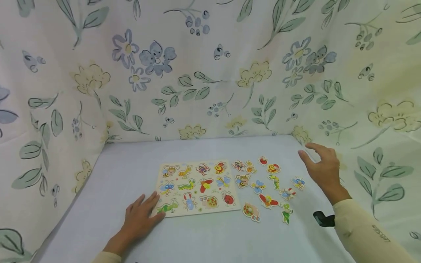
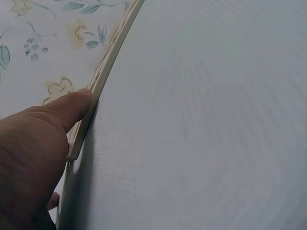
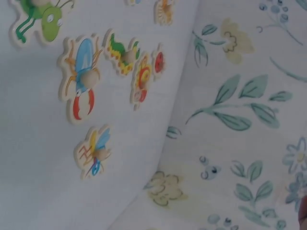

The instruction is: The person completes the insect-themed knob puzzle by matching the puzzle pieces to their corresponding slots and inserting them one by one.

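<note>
A: Writing: small grey lettering on the cream sleeve (image 1: 371,233), lower right; illegible.

B: Counts?

A: One flat wooden insect puzzle board (image 1: 196,188), frame centre, twelve printed bugs. Twelve loose painted wooden insect pieces (image 1: 268,188) lying just right of it.

B: Hands?

A: Left hand (image 1: 141,219), fingers flat, resting on the board's lower-left corner. Right hand (image 1: 323,168), fingers spread, empty, hovering beside the loose pieces.

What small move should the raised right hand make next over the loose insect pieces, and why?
Probably lower the right hand onto the nearest loose wooden insect piece: it hovers open, holding nothing, while the left hand rests on the wooden insect puzzle board, whose picture slots are uncovered.
</note>
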A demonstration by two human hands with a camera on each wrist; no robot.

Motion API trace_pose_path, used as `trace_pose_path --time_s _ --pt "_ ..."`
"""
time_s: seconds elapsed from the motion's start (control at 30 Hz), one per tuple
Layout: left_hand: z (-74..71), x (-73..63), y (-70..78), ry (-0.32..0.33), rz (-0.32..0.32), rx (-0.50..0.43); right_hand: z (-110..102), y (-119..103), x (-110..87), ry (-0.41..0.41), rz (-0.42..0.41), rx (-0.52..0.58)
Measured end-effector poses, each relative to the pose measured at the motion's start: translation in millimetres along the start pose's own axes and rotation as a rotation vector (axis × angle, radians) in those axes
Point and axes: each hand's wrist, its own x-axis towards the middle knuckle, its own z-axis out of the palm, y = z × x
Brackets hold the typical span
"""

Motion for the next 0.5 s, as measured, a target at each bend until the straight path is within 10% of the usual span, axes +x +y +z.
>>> trace_pose_path --time_s 0.5 --pt "-0.1 -0.8 -0.9 0.011 -0.005 -0.012 11 -30 0.8 -0.016 0.163 0.190"
